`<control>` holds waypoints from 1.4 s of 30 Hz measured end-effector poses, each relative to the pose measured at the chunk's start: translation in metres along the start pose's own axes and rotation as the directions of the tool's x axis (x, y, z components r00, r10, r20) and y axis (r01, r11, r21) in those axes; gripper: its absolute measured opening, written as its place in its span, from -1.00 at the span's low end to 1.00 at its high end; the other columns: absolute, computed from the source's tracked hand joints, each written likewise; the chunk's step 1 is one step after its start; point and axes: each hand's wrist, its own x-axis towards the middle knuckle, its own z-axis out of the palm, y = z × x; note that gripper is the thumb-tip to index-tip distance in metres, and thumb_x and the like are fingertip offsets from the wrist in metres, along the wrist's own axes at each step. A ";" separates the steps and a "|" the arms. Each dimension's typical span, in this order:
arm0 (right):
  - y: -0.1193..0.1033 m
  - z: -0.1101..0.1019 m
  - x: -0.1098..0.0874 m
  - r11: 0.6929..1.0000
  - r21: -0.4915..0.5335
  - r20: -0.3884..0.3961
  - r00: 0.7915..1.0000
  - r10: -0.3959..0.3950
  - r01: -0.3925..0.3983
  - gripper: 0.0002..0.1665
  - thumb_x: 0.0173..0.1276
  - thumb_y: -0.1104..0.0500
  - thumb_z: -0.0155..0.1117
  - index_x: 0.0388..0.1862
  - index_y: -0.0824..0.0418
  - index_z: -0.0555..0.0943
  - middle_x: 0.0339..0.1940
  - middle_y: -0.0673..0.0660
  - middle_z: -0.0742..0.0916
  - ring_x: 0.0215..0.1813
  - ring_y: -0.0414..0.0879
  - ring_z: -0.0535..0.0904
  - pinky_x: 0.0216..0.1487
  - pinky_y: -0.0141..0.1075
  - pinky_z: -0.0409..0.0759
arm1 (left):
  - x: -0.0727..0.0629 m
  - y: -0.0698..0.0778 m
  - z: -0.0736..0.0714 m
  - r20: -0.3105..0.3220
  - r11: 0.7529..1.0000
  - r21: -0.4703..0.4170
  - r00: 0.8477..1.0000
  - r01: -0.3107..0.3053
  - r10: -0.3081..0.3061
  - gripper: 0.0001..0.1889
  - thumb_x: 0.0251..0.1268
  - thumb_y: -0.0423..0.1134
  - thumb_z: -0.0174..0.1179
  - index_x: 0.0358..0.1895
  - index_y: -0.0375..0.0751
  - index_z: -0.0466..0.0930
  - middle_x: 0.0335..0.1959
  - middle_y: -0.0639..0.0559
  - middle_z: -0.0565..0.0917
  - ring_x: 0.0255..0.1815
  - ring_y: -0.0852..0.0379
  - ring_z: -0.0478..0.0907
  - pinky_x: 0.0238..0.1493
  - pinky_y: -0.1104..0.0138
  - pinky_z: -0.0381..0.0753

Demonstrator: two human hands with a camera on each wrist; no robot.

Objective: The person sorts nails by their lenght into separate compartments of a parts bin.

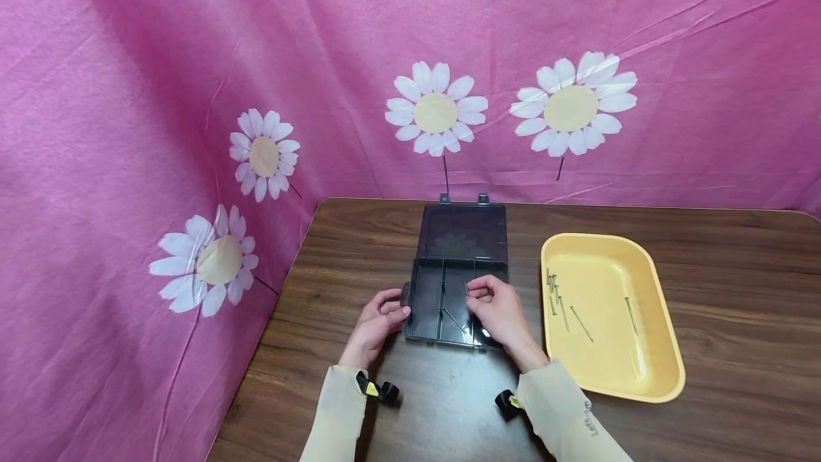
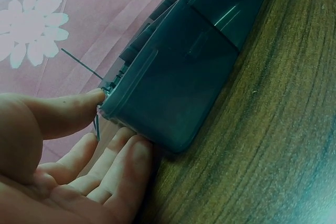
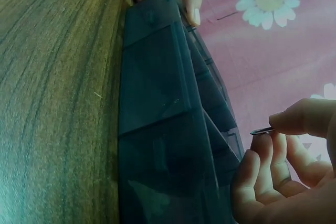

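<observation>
A dark translucent compartment box [image 1: 426,309] lies on the table with its lid [image 1: 462,223] folded back. On its left side, my left hand [image 1: 377,323] holds the wall, thumb [image 2: 79,111] at the rim and fingers against the outside. Over the box, my right hand [image 1: 497,305] pinches a thin metal nail [image 3: 262,130] between thumb and fingertips. Another nail [image 1: 454,321] lies slanted in the middle compartment. To the right stands a yellow tray [image 1: 663,326], where several loose nails [image 1: 563,312] lie mostly along the left side.
The wood-grain table [image 1: 737,291] extends right beyond the tray. A pink curtain [image 1: 346,34] with printed daisies hangs behind and to the left. Each wrist carries a small black camera, such as the one [image 1: 388,393] on the left.
</observation>
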 end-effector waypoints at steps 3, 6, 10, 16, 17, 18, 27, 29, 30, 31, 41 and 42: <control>0.001 0.002 0.001 1.000 -0.029 0.004 1.000 0.001 -0.001 -0.72 0.11 0.38 0.24 -0.15 0.37 0.63 -0.35 0.17 0.72 -0.43 -0.29 0.57 -0.34 -0.48 0.50 | 0.000 0.000 0.000 -0.002 1.000 0.003 1.000 0.002 -0.002 -0.45 0.24 -0.45 0.20 0.30 -0.37 0.28 -0.18 -0.01 0.66 -0.32 0.28 0.57 -0.26 0.38 0.55; 0.002 0.004 0.002 0.999 -0.053 0.012 1.000 0.003 -0.002 -0.72 0.10 0.36 0.25 -0.15 0.35 0.63 -0.35 0.16 0.72 -0.44 -0.29 0.58 -0.39 -0.46 0.52 | 0.000 0.000 0.000 -0.003 1.000 0.000 1.000 0.005 -0.005 -0.45 0.24 -0.45 0.20 0.30 -0.37 0.28 -0.20 0.02 0.65 -0.32 0.29 0.57 -0.25 0.38 0.55; 0.003 0.005 0.003 0.998 -0.064 0.017 1.000 -0.006 0.007 -0.72 0.10 0.37 0.23 -0.16 0.35 0.63 -0.35 0.16 0.72 -0.45 -0.30 0.59 -0.45 -0.42 0.55 | -0.001 0.001 0.000 -0.001 1.000 -0.003 1.000 0.004 -0.004 -0.45 0.24 -0.45 0.20 0.30 -0.37 0.27 -0.24 0.06 0.64 -0.32 0.29 0.56 -0.26 0.39 0.55; 0.003 0.005 0.004 0.995 -0.100 -0.004 1.000 -0.027 0.027 -0.75 0.10 0.36 0.24 -0.20 0.29 0.64 -0.36 0.14 0.74 -0.43 -0.31 0.61 -0.34 -0.47 0.52 | -0.001 0.001 0.000 -0.007 1.000 -0.007 1.000 0.001 -0.001 -0.46 0.24 -0.45 0.20 0.29 -0.37 0.29 -0.26 0.07 0.65 -0.33 0.29 0.57 -0.26 0.40 0.55; 0.003 0.006 0.004 0.994 -0.105 -0.008 0.999 -0.031 0.030 -0.76 0.10 0.36 0.24 -0.20 0.29 0.64 -0.36 0.14 0.74 -0.42 -0.30 0.62 -0.32 -0.47 0.52 | -0.001 0.001 0.000 -0.007 1.000 -0.004 1.000 0.001 -0.001 -0.46 0.24 -0.45 0.20 0.29 -0.37 0.29 -0.25 0.06 0.66 -0.32 0.29 0.58 -0.26 0.40 0.56; 0.004 0.006 0.004 0.994 -0.109 -0.011 0.999 -0.034 0.033 -0.76 0.10 0.36 0.25 -0.21 0.28 0.64 -0.35 0.13 0.74 -0.41 -0.29 0.62 -0.30 -0.47 0.52 | -0.001 0.001 0.000 -0.008 1.000 -0.002 1.000 0.001 -0.001 -0.46 0.24 -0.45 0.20 0.29 -0.36 0.29 -0.24 0.06 0.66 -0.32 0.29 0.58 -0.26 0.40 0.56; 0.005 0.007 0.005 0.987 -0.151 -0.042 0.998 -0.055 0.048 -0.77 0.08 0.35 0.29 -0.22 0.26 0.64 -0.35 0.13 0.75 -0.40 -0.25 0.65 -0.25 -0.41 0.59 | -0.001 0.001 0.000 -0.007 1.000 0.002 1.000 0.000 0.000 -0.46 0.24 -0.45 0.20 0.29 -0.37 0.29 -0.27 0.09 0.64 -0.32 0.29 0.57 -0.26 0.40 0.55; 0.005 0.007 0.005 0.987 -0.151 -0.044 0.997 -0.059 0.052 -0.77 0.09 0.36 0.30 -0.22 0.28 0.64 -0.34 0.15 0.75 -0.39 -0.22 0.66 -0.24 -0.39 0.60 | -0.001 0.001 0.000 -0.008 1.000 -0.001 1.000 -0.004 0.004 -0.46 0.24 -0.45 0.20 0.29 -0.37 0.29 -0.27 0.09 0.65 -0.31 0.29 0.57 -0.26 0.40 0.55; 0.004 0.007 0.005 0.987 -0.152 -0.045 0.997 -0.062 0.054 -0.78 0.09 0.36 0.30 -0.22 0.28 0.64 -0.34 0.15 0.75 -0.39 -0.21 0.66 -0.24 -0.38 0.61 | -0.001 0.001 0.000 -0.008 1.000 0.000 1.000 -0.007 0.007 -0.46 0.24 -0.45 0.20 0.29 -0.37 0.29 -0.27 0.09 0.65 -0.31 0.29 0.57 -0.26 0.40 0.56; 0.004 0.008 0.005 0.986 -0.155 -0.046 0.997 -0.064 0.056 -0.78 0.10 0.36 0.30 -0.22 0.28 0.64 -0.34 0.15 0.75 -0.39 -0.21 0.66 -0.24 -0.37 0.61 | -0.001 0.000 0.000 -0.009 1.000 -0.002 1.000 -0.006 0.006 -0.47 0.24 -0.45 0.20 0.28 -0.37 0.30 -0.28 0.10 0.65 -0.32 0.29 0.57 -0.26 0.40 0.55; 0.006 0.009 0.008 0.975 -0.197 -0.069 0.991 -0.114 0.098 -0.79 0.10 0.36 0.32 -0.23 0.31 0.64 -0.37 0.14 0.75 -0.41 -0.22 0.66 -0.26 -0.40 0.60 | -0.001 0.000 0.000 -0.007 1.000 0.003 1.000 -0.001 0.001 -0.46 0.23 -0.45 0.21 0.29 -0.37 0.30 -0.24 0.04 0.65 -0.30 0.28 0.58 -0.26 0.42 0.56; 0.006 0.009 0.008 0.975 -0.200 -0.071 0.990 -0.118 0.102 -0.79 0.10 0.36 0.31 -0.23 0.32 0.64 -0.37 0.14 0.75 -0.41 -0.21 0.66 -0.26 -0.41 0.59 | 0.000 0.000 -0.001 -0.007 1.000 0.004 1.000 -0.003 0.003 -0.46 0.23 -0.45 0.21 0.29 -0.37 0.30 -0.25 0.05 0.65 -0.31 0.28 0.58 -0.26 0.42 0.56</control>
